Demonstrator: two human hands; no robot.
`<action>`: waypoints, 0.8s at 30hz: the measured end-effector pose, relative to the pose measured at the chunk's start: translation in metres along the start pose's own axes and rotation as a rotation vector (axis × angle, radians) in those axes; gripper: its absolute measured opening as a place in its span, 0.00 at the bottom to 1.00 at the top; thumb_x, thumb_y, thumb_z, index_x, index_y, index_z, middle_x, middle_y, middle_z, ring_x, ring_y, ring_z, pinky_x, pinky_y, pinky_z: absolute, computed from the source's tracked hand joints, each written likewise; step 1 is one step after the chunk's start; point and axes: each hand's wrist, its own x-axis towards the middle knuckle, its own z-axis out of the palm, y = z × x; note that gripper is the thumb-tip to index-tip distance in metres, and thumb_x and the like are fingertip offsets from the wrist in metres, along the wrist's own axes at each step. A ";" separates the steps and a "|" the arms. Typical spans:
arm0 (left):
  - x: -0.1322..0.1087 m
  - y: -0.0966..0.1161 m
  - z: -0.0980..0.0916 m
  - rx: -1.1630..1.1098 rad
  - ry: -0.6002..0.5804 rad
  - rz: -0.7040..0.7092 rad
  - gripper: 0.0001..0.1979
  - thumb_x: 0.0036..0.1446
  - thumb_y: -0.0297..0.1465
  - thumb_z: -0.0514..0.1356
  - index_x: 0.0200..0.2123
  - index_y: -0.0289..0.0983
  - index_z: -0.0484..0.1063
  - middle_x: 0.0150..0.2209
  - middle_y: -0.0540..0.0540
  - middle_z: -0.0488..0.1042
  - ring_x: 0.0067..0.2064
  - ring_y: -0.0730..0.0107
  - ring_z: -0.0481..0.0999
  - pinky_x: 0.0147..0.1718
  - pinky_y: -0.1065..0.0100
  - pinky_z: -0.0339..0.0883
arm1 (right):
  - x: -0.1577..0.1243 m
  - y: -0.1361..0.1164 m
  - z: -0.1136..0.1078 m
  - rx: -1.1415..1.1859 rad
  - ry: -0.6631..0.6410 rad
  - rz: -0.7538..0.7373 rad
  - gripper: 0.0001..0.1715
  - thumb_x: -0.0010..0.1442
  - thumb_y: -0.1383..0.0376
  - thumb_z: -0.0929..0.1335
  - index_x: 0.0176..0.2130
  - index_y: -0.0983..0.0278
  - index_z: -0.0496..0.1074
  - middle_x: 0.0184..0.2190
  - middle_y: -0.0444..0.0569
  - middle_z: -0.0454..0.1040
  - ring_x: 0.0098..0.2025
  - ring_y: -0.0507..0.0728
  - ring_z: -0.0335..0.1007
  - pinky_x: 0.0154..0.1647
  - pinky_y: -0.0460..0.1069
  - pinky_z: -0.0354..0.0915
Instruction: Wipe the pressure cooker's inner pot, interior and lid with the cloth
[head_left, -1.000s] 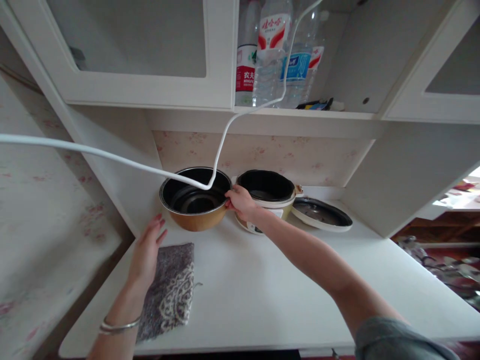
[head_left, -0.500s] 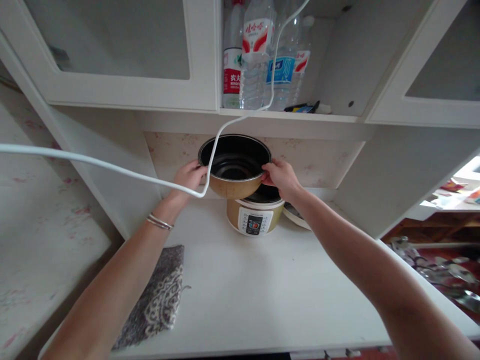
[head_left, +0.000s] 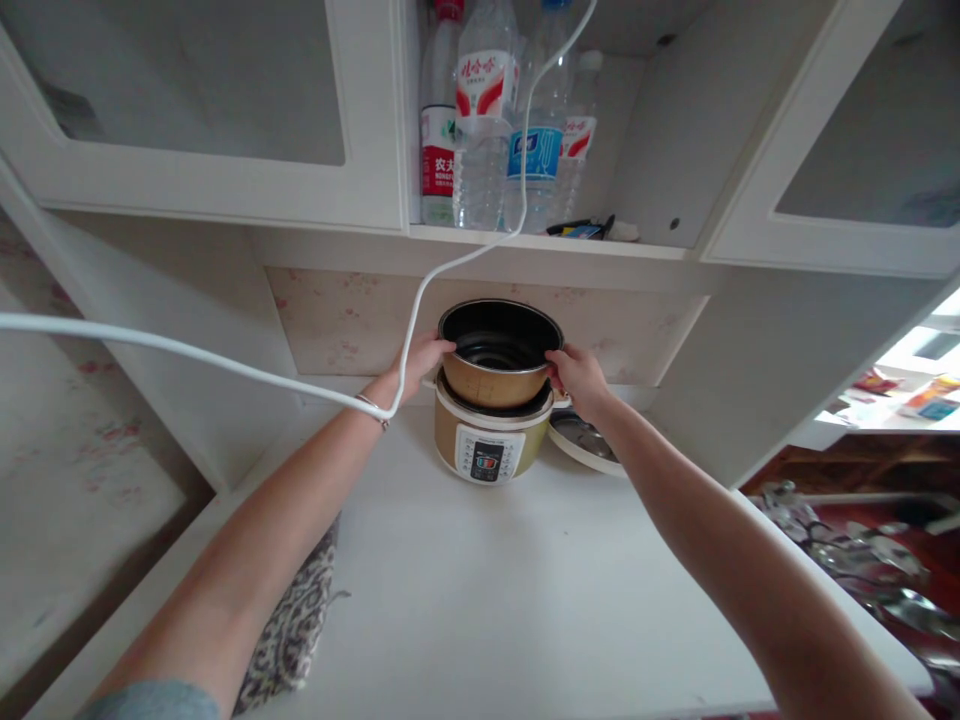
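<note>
A gold inner pot [head_left: 498, 378] with a black inside sits partly lowered into the gold rice cooker [head_left: 489, 450] at the back of the white counter [head_left: 525, 590]. My left hand [head_left: 422, 362] grips the pot's left rim. My right hand [head_left: 576, 378] grips its right rim. Both hands have fingers closed on the rim. The cooker's control panel faces me.
The cooker's lid [head_left: 585, 440] lies on the counter behind my right wrist. A patterned cloth [head_left: 289, 630] lies at the counter's left front. A white cable [head_left: 225, 362] hangs across the view. Water bottles [head_left: 487, 120] stand on the shelf above.
The pot has gone from the counter at the left, up over the cooker, and now down into its opening. My left hand left the cloth and took the pot's rim.
</note>
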 end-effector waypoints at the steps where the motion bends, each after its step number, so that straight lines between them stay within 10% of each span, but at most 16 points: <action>1: 0.002 -0.004 0.002 0.015 0.004 -0.005 0.10 0.45 0.32 0.62 0.33 0.36 0.77 0.39 0.45 0.79 0.43 0.61 0.74 0.42 0.63 0.64 | 0.002 0.005 -0.001 0.013 -0.017 0.011 0.05 0.55 0.65 0.65 0.29 0.63 0.65 0.15 0.37 0.63 0.15 0.47 0.55 0.16 0.43 0.51; 14: 0.014 -0.069 0.020 0.531 -0.022 -0.013 0.12 0.50 0.35 0.57 0.30 0.34 0.78 0.29 0.45 0.78 0.33 0.63 0.76 0.30 0.69 0.64 | -0.005 0.048 0.002 -0.015 -0.101 0.264 0.08 0.59 0.70 0.63 0.28 0.64 0.62 0.15 0.38 0.64 0.12 0.45 0.51 0.14 0.43 0.48; 24: 0.013 -0.097 0.030 0.697 0.027 0.174 0.15 0.55 0.31 0.51 0.34 0.37 0.78 0.47 0.41 0.77 0.54 0.58 0.71 0.55 0.65 0.61 | -0.008 0.060 0.005 -0.038 -0.130 0.287 0.12 0.60 0.66 0.64 0.26 0.62 0.59 0.11 0.35 0.58 0.10 0.45 0.44 0.12 0.44 0.43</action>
